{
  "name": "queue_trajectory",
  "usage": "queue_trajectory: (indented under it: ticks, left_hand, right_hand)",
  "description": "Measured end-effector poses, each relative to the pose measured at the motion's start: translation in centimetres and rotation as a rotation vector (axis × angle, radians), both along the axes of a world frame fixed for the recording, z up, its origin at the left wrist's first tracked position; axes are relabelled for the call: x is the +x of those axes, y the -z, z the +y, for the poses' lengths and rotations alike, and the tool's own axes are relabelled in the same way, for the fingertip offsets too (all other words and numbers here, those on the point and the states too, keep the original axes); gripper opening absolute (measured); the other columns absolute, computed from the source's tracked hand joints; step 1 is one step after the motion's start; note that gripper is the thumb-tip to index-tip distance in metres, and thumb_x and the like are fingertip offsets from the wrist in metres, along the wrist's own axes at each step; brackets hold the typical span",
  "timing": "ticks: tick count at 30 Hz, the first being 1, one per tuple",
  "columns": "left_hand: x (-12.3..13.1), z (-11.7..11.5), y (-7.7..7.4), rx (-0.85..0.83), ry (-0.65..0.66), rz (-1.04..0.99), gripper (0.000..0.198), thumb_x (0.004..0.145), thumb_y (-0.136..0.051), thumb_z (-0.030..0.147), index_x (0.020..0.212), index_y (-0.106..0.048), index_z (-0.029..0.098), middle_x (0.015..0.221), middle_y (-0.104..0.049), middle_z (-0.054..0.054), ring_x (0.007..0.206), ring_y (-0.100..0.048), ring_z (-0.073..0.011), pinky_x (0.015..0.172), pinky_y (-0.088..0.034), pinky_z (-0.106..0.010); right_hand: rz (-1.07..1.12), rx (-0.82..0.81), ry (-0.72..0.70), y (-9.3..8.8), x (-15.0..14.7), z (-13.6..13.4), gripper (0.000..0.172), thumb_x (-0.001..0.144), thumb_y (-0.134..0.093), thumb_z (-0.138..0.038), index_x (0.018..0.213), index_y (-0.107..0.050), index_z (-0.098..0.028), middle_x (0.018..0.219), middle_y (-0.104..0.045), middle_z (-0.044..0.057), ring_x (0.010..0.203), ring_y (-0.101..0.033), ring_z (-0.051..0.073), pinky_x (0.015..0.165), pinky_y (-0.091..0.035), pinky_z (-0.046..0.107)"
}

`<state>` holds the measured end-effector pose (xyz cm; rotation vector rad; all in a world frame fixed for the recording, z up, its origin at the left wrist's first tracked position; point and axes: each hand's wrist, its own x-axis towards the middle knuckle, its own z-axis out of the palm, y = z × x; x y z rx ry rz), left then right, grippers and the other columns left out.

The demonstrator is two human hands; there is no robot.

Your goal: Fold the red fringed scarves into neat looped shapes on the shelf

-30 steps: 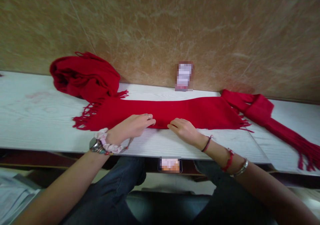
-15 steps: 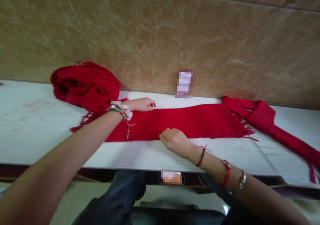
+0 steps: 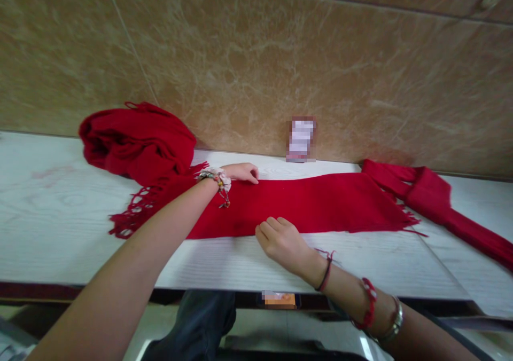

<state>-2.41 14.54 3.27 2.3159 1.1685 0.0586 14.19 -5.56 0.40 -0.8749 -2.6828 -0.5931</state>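
Note:
A red fringed scarf (image 3: 320, 203) lies flat along the white wood-grain table. At its far edge, the fingers of my left hand (image 3: 243, 172) are closed in a pinch on the cloth. My right hand (image 3: 278, 241) is curled shut on the near edge, roughly across from the left, and its fingertips are hidden. Behind my left forearm a bunched red scarf (image 3: 138, 139) is heaped against the wall. On the right a narrow folded red scarf (image 3: 430, 190) runs toward the table's right side.
A blurred upright object (image 3: 301, 139) leans on the brown marble-patterned wall (image 3: 240, 72) behind the table (image 3: 224, 265). Under the near edge sits a small pixelated item (image 3: 279, 299), above my knees.
My left hand has shifted slightly right along the far edge, and its fingers have closed together. My right hand stays on the near edge. The whole view has shifted a little.

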Motion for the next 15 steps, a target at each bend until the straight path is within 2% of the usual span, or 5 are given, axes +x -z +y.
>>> queue_trajectory:
  ticks: [3,8,15]
  left_hand:
    - [0.21,0.08,0.17,-0.027,-0.001,-0.029,0.025,0.061,-0.060,0.030,0.080,-0.065,0.014,0.070,-0.064,0.000,0.065,-0.052,-0.0128,0.060,-0.036,-0.020]
    - [0.32,0.12,0.24,-0.047,0.003,-0.084,0.018,0.061,-0.060,0.028,0.072,-0.065,0.015,0.071,-0.065,0.000,0.068,-0.053,-0.0129,0.063,-0.037,-0.020]
    - [-0.04,-0.05,0.53,-0.111,-0.036,-0.200,0.026,0.064,-0.059,0.028,0.085,-0.063,0.013,0.083,-0.067,-0.003,0.076,-0.057,-0.0140,0.069,-0.041,-0.021]
  right_hand:
    - [0.014,0.033,-0.008,0.11,0.02,-0.12,0.017,0.086,-0.046,-0.005,0.077,-0.057,-0.015,0.070,-0.057,0.005,0.065,-0.049,0.018,0.053,-0.033,0.030]
    - [0.005,0.028,0.001,0.13,0.05,-0.18,0.020,0.087,-0.044,-0.004,0.077,-0.057,-0.015,0.069,-0.056,0.005,0.064,-0.048,0.017,0.053,-0.033,0.030]
    - [0.008,0.048,0.013,0.14,0.13,-0.20,0.016,0.087,-0.046,-0.005,0.081,-0.058,-0.014,0.071,-0.057,0.004,0.064,-0.049,0.017,0.053,-0.033,0.030]
